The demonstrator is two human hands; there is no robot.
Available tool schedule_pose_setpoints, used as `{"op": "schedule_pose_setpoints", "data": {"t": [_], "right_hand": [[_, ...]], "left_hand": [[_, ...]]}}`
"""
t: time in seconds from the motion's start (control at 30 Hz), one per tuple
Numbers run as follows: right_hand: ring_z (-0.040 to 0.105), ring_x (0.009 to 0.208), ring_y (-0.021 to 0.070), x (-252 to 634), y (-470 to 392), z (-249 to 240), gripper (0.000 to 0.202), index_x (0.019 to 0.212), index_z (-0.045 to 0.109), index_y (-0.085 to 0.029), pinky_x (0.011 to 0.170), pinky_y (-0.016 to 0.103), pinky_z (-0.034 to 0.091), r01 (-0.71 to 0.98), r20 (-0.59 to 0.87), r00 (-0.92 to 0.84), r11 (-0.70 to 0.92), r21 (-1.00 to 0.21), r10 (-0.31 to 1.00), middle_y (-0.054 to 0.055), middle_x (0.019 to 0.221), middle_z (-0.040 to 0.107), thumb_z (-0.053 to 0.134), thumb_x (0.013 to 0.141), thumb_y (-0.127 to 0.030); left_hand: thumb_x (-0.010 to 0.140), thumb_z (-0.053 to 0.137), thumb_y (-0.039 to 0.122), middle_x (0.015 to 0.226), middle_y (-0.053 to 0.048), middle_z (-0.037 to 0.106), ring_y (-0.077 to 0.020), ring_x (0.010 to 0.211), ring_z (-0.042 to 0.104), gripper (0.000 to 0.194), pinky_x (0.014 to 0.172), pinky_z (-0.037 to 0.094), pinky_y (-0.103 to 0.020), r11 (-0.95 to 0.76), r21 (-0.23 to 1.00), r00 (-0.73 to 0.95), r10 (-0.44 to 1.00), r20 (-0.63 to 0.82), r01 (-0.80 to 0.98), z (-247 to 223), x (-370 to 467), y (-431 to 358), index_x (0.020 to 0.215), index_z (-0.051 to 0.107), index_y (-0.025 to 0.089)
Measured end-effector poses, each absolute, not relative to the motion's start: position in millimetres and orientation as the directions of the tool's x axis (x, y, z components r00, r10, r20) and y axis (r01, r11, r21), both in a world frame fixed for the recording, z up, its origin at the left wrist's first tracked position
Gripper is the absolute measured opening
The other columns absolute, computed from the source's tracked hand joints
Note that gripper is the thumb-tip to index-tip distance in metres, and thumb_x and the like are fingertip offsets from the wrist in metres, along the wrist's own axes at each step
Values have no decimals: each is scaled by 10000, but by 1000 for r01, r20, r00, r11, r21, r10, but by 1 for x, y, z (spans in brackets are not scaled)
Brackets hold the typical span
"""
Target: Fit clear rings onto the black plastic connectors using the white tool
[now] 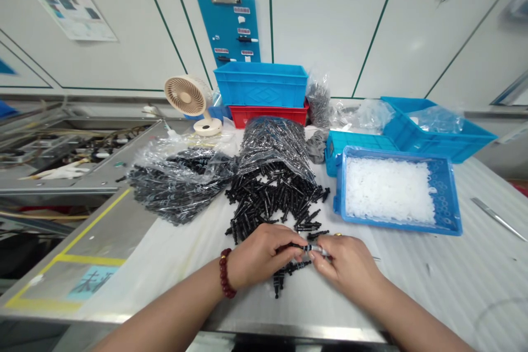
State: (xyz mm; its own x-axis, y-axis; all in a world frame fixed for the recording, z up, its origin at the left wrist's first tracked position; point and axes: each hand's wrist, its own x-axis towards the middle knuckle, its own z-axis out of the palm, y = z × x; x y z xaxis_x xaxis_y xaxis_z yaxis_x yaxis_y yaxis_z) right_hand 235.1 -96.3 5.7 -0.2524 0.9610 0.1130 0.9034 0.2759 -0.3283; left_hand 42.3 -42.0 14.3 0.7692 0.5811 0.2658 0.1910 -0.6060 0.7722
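My left hand (pixel 262 256) pinches a slim black plastic rod (pixel 296 246) between thumb and fingers. My right hand (pixel 350 264) is closed around a thin white-grey pen-like piece (pixel 319 250), whose end meets the rod's tip; a fine metal point (pixel 376 258) shows past the hand. Whether a ring sits at the joint is too small to tell. Several black rods (pixel 278 283) with pale bands lie just below the hands. Beyond them spreads a heap of black rods (pixel 268 198) from an open clear bag (pixel 274 143). Small white rings (pixel 388 190) fill a blue tray (pixel 343 212) at right.
Another bag of black parts (pixel 177 187) lies left of the heap. Tweezers (pixel 497 217) rest at far right. Behind stand a beige fan (pixel 187 96), a blue bin (pixel 262 85) on a red bin (pixel 268 116), and a tilted blue bin (pixel 437 140). A clipboard (pixel 229 25) hangs above.
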Motion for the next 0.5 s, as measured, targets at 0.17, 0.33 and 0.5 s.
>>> {"op": "schedule_pose_setpoints", "data": {"t": [0.17,0.33,0.5], "right_hand": [[442,455,104,234,-95,2,282,560,483,-192,467,230,168,918,138,-240,271,-289,961,-29,490,505,447,792,-349],[426,444,106,237,-93,3,262,548,462,-195,468,234,170,937,122,-191,218,-274,974,-21,482,497,419,782,-304],[427,449,116,241,-91,10,311,558,408,-206,464,224,205,925,83,-137,157,-346,987,-20,476,477,368,824,-361]], "left_hand": [[854,526,212,790,-23,696,-116,726,627,159,703,478,-200,-635,739,775,575,260,223,14,42,-42,950,642,159],[851,523,212,796,-27,682,-124,728,618,149,689,475,-208,-621,734,739,625,252,275,16,33,-31,931,640,167],[849,529,224,840,-41,648,-130,763,596,147,702,465,-219,-644,692,774,602,196,326,19,24,-21,906,652,169]]}}
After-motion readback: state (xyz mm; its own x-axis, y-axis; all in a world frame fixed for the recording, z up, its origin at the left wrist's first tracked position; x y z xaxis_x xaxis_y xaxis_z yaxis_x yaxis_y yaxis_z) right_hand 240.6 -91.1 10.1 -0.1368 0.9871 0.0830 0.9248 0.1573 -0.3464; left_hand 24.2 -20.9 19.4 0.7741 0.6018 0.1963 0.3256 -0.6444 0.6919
